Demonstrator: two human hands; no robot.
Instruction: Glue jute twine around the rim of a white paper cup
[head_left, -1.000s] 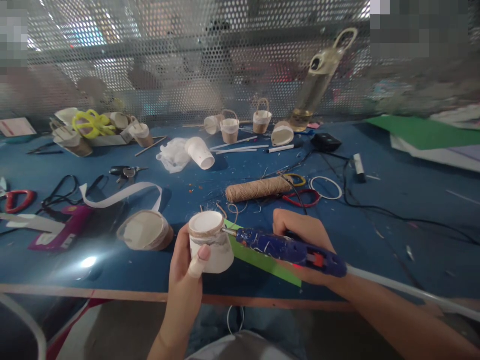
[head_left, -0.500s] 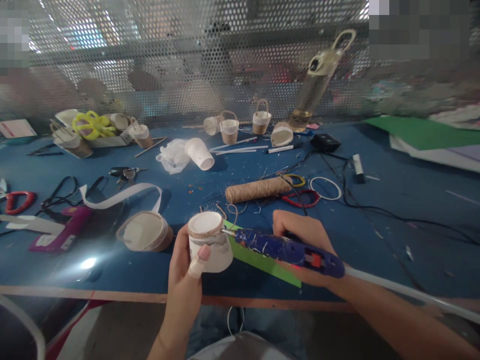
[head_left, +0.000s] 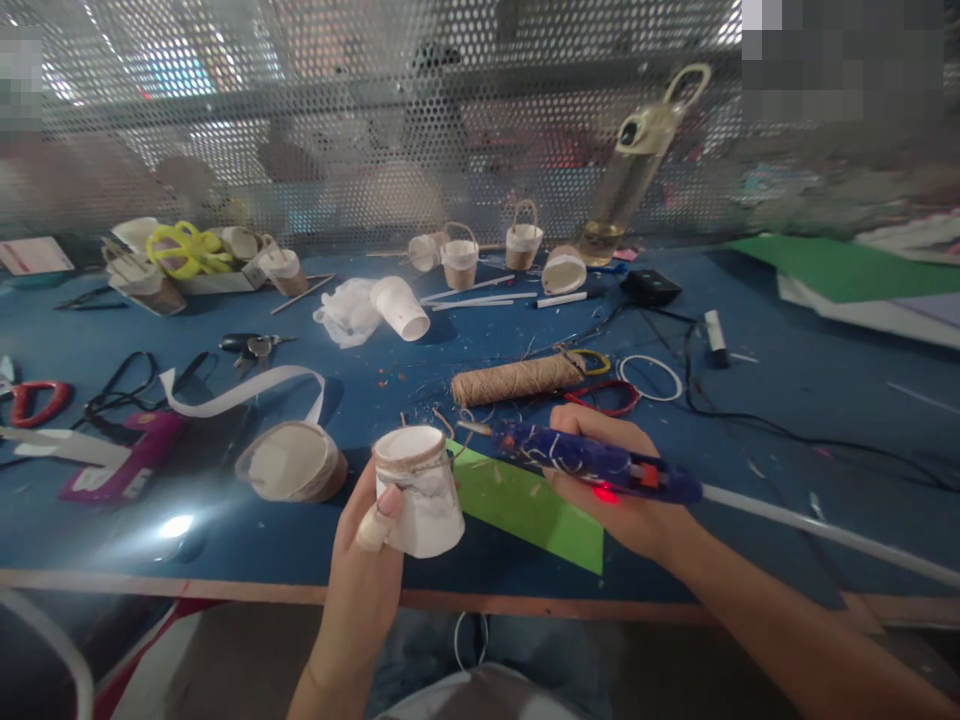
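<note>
My left hand (head_left: 369, 540) is closed around a white paper cup (head_left: 427, 510) with twine wound near its upper rim. The thumb presses on the cup's side. In my right hand (head_left: 622, 500) is a blue glue gun (head_left: 585, 455), with a long glue stick (head_left: 817, 530) sticking out of its back and a red light glowing below. Its nozzle points left, a little apart from the cup's rim. Under the gun lies a strip of green paper (head_left: 525, 505). A roll of brown twine (head_left: 517, 378) rests just behind, with loose ends trailing toward the cup.
Left of the cup stands another wrapped cup (head_left: 296, 462) near a curled white strip (head_left: 247, 395). Red-handled scissors (head_left: 604, 397) lie by the twine. Small handled baskets (head_left: 460, 263) line the back, beside a tilted bottle (head_left: 630, 170). Black cable (head_left: 787, 435) crosses the right side.
The glue gun has moved right and slightly up, so its nozzle has come away from the cup's rim. My left hand has tilted the cup, showing more of its side.
</note>
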